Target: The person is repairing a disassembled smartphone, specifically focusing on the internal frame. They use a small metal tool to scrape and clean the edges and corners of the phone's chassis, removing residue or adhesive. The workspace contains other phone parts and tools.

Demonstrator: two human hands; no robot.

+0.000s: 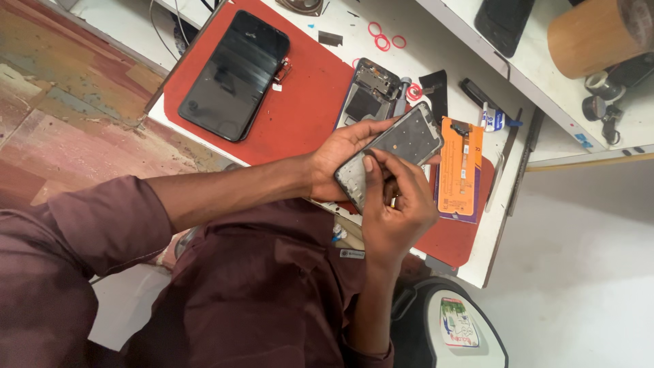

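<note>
Your left hand (340, 153) cradles the phone frame (392, 151) above the red mat (300, 102); your right hand (395, 204) grips its near edge, thumb pressing, perhaps on a small part.

I see 1 dark phone frame (402, 143), screen gone, insides bare, held tilted above the red mat (300, 102).

Wooden cylinder (598, 31) cut off at top edge

Bare red mat (300, 102) between the black phone (234, 73) and the opened phone frame (371, 95) leaves passage; tools (487, 102) crowd the right
</note>
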